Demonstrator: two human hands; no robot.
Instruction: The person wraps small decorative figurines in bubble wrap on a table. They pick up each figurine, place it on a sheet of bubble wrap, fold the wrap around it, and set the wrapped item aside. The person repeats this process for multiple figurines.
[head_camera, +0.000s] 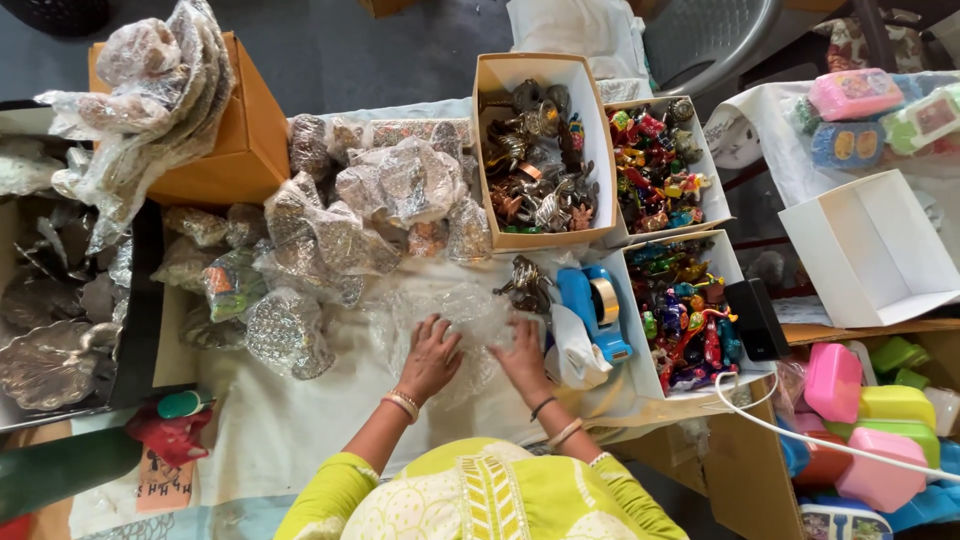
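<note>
Clear bubble wrap, shiny metal and glossy plastic on a matt cloth-covered table.

Both the left hand (430, 357) and right hand (523, 357) press flat on a crinkled, see-through sheet of bubble wrap (462, 318) lying on the matt pale cloth (290, 420). At 10 o'clock from the hands sit bubble-wrapped bundles (345, 215) with a silvery metal sheen; at 12 o'clock, a matt cardboard box (540, 150) of dull polished metal figurines; at 3 o'clock, a glossy blue plastic tape dispenser (594, 310).

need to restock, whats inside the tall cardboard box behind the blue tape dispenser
The cardboard box holds a heap of small metallic figurines, silver, brass and copper toned. Only the top layer shows; anything beneath is covered.
</note>
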